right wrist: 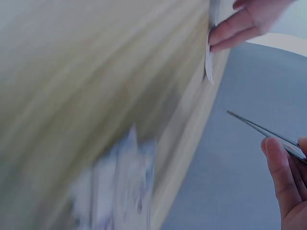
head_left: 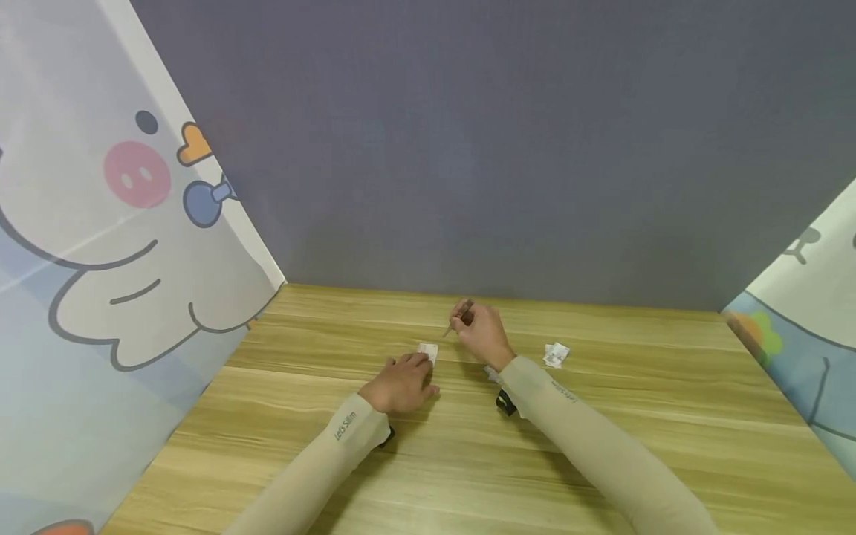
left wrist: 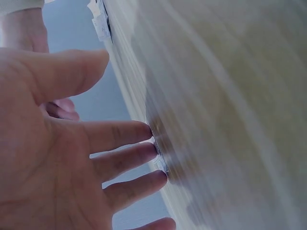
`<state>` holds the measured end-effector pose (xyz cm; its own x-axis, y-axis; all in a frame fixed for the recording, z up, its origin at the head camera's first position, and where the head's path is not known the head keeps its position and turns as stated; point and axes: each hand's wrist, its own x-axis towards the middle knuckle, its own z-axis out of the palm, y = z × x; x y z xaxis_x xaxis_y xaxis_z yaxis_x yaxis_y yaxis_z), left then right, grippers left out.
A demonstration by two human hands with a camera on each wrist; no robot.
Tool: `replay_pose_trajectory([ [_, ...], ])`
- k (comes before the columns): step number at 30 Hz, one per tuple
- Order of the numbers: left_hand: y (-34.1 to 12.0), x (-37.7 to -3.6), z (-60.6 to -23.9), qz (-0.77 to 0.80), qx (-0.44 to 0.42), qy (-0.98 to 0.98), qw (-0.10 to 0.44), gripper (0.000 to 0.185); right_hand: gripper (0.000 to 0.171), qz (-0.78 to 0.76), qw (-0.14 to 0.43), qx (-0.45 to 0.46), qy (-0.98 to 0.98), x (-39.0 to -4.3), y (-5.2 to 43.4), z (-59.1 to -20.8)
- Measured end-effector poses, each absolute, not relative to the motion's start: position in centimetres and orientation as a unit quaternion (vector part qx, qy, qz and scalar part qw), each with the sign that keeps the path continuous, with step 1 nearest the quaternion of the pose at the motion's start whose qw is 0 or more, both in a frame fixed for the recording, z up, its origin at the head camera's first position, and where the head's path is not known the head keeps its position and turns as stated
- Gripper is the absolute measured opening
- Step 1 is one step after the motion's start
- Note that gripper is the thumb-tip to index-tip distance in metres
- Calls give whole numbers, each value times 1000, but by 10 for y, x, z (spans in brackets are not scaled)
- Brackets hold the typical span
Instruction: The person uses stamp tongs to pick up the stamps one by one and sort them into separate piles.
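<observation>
Both forearms, in beige sleeves, reach forward over the light wooden tabletop [head_left: 602,446] toward its far edge, where it meets a grey back wall [head_left: 468,148].

The left hand [head_left: 400,383] lies palm down near the middle of the tabletop. Its fingers are straight and slightly spread, and the fingertips [left wrist: 144,130] press a small flat white paper packet [head_left: 428,351] against the wood. The left wrist view shows three fingertips touching the surface with the thin white edge of the packet under them; the thumb stands free above.

The right hand [head_left: 483,334] is raised just beyond and to the right of the packet, wrist bent, fingers curled together. It pinches a pair of thin metal tweezers [head_left: 458,316], whose points aim down and left toward the packet but stay apart from it, above the wood. In the right wrist view the slender tweezer tips [right wrist: 254,125] jut from between thumb and fingers, with the packet's edge farther off under the other hand.

A crumpled white printed wrapper [head_left: 556,354] lies on the tabletop to the right of the right wrist, nearer the far edge than the near one. Cartoon-printed panels [head_left: 100,245] stand along the left and right sides.
</observation>
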<state>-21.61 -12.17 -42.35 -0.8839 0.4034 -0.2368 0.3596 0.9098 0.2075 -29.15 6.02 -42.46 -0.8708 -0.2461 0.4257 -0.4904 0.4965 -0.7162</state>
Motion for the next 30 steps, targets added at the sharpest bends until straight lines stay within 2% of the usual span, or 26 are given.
replay_pose_trajectory([
  [6,-118,-218,-425,97,203,966,130,62,5,442,126,203,-865,-287,89,-420],
  [12,-104,-215,-427,91,246,959,107,59,5,452,118,183,-865,-282,120,-419],
  [23,-57,-211,-426,50,296,947,112,58,11,442,160,192,-861,-273,159,-426],
  [30,-39,-208,-429,19,306,945,112,57,13,447,165,195,-858,-267,173,-436],
])
